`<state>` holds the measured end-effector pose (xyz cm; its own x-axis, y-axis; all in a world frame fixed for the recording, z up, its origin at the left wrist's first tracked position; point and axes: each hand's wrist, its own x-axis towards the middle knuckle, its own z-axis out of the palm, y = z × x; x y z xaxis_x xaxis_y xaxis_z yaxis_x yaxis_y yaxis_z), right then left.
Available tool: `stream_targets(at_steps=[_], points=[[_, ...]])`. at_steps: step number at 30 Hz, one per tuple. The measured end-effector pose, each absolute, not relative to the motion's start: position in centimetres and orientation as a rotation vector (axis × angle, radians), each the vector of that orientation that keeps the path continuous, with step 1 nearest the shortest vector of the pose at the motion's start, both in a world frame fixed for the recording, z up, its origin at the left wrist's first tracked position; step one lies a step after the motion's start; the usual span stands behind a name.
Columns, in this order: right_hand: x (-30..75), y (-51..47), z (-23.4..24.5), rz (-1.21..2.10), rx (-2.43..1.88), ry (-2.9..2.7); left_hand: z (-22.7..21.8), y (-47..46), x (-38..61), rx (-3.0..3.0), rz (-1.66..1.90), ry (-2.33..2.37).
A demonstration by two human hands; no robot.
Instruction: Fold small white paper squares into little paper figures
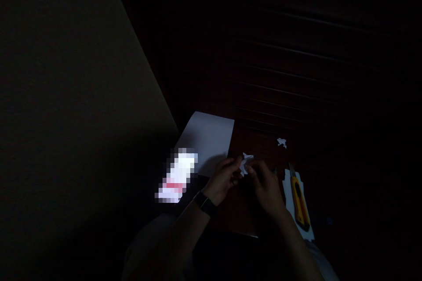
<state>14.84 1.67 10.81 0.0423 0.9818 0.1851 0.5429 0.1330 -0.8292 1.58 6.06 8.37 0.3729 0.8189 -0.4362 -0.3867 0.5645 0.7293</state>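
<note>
A dark table (pixel 242 217) carries a white sheet (pixel 212 134), far left. Right of it are the left hand (pixel 224 178) and right hand (pixel 266 184). At right, white paper (pixel 289 194) lies under a yellow cutter (pixel 301 208). Both hands' narrow grips pinch 1 folded paper (pixel 245 164) between them; another folded piece (pixel 281 142) lies far right.

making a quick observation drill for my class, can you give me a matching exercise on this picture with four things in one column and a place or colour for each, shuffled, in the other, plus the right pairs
Things
1. utility knife
2. dark watch
3. large sheet
4. folded paper

Place or colour
A. between the left hand and the right hand
B. plain white, lying left of the hands
C. yellow, lying on white paper
D. worn at the left wrist

Right pairs
1-C, 2-D, 3-B, 4-A
</note>
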Motion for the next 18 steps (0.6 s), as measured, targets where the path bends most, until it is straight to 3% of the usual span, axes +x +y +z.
stream_targets(at_steps=[18], points=[[15.6, 1.4, 11.3, 0.906, -1.536, -1.67, 8.4, 5.9, 1.6, 0.916, 0.768, 0.967]])
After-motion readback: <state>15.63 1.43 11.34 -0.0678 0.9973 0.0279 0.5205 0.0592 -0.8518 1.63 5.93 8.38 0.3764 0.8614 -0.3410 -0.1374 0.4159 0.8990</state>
